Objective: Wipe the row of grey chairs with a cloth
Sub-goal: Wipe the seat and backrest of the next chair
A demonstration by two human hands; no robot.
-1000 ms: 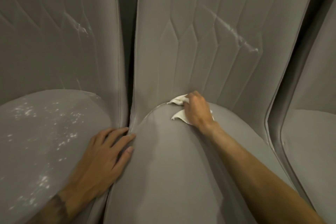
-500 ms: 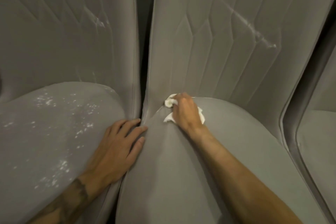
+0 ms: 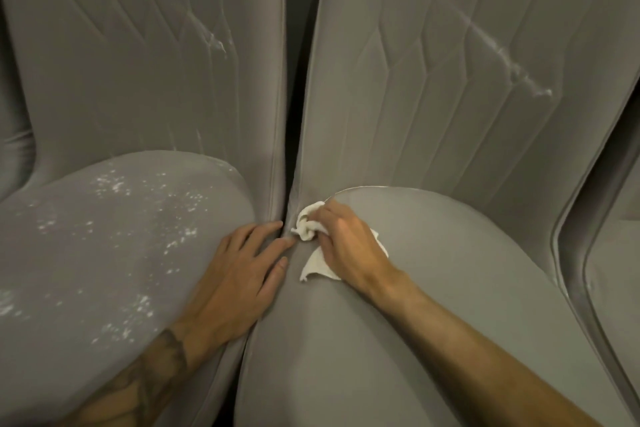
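R hand (image 3: 349,246) grips white cloth (image 3: 317,265), bunched at back-left corner of middle seat (image 3: 415,305); L hand (image 3: 242,270) flat, released, on left seat (image 3: 104,253) edge. Press into seam w/ short strokes. Cloth partly under hand; right chair (image 3: 616,270) cut off

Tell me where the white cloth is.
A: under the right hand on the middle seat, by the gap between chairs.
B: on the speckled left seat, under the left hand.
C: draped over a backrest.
A: the right hand grips the cloth at the left edge of the middle seat; the left hand lies flat, holding nothing.
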